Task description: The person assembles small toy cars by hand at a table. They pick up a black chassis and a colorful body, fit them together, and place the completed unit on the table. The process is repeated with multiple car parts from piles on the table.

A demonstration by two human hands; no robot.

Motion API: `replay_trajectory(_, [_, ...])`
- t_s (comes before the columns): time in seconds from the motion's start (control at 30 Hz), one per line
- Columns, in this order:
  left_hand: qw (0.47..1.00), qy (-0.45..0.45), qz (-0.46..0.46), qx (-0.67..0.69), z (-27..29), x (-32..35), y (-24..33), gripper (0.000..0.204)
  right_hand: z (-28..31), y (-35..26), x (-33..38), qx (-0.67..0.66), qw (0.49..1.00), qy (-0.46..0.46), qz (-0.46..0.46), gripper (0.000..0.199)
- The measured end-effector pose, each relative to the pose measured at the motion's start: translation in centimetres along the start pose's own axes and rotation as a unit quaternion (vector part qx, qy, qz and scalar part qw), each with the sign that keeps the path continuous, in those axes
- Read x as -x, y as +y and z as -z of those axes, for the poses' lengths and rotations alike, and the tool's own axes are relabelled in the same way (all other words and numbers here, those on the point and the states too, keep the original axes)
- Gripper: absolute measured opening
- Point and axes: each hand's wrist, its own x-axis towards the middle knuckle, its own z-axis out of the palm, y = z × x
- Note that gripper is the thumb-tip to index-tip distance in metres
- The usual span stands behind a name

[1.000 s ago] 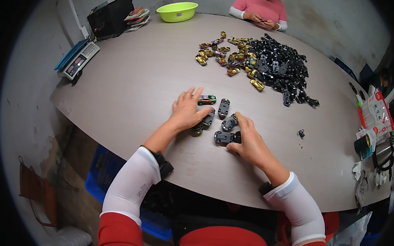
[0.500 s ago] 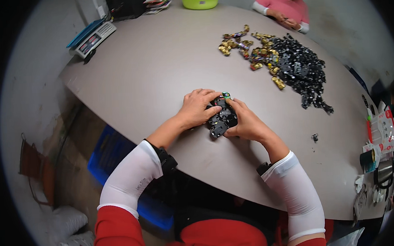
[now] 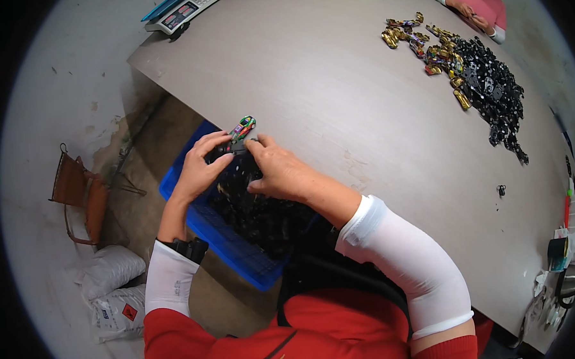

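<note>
Hands (image 3: 242, 172) hold small multicoloured toy car (image 3: 242, 127).

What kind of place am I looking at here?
Probably a small toy-assembly workshop. A pile of black parts and gold toy cars lies on the table, a scale stands at its edge, and both hands work over a blue crate of parts.

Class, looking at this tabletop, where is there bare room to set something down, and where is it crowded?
Free: the wide table between the scale and the toy-car pile; also its near-right stretch. Crowded: that pile, and the edge where both hands hold cars over the blue crate.
</note>
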Motion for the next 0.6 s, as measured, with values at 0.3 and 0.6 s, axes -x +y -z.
replay_trajectory(0.3, [0.994,0.03,-0.086,-0.055,-2.2,-4.7,3.4,0.045,7.6,5.7,6.9,-0.004,0.989,0.137,-0.048,0.037])
replay_trajectory(0.6, [0.977,0.033,-0.138,-0.16,-5.7,-5.9,2.3,0.025,18.1,13.6,16.4,0.085,0.924,0.321,-0.188,0.024])
